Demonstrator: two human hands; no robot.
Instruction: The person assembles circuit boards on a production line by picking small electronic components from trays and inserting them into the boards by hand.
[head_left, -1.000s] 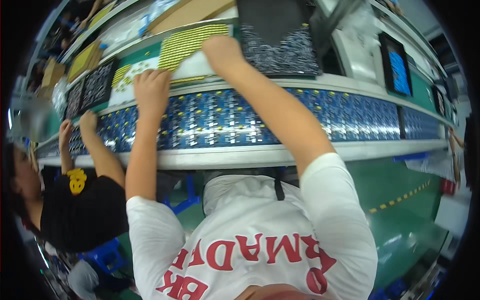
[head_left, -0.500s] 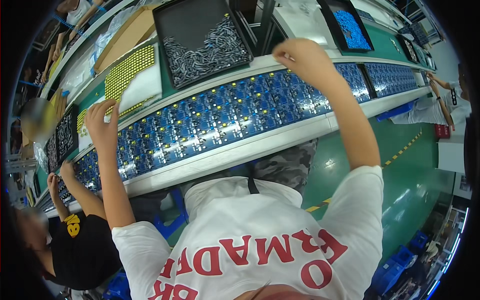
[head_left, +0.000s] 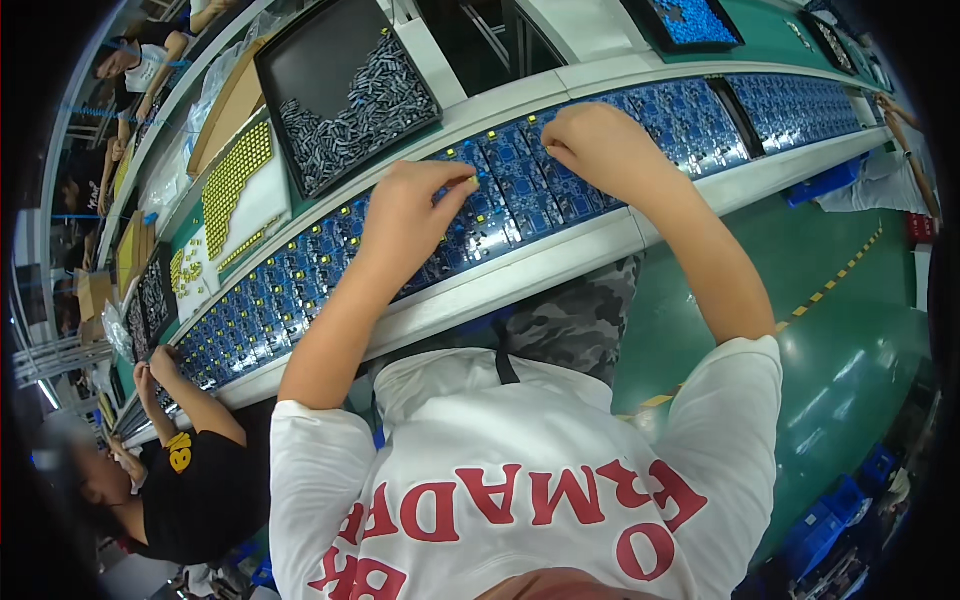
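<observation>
Green floor [head_left: 830, 350] at three o'clock; beyond, yellow-dotted blue circuit boards [head_left: 520, 185]. Above them, left hand [head_left: 412, 208] (eleven o'clock) pinches a small yellow part [head_left: 474, 183], having moved from beside the white sheet [head_left: 262, 195] (ten); right hand [head_left: 597, 142] (one) curled, contents indeterminable.

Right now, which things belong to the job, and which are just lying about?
Seemingly in the job:
left hand pinching small yellow part
right hand over blue circuit boards
rows of yellow parts

Apparently lying about:
black tray of dark parts
blue parts
cardboard box
</observation>
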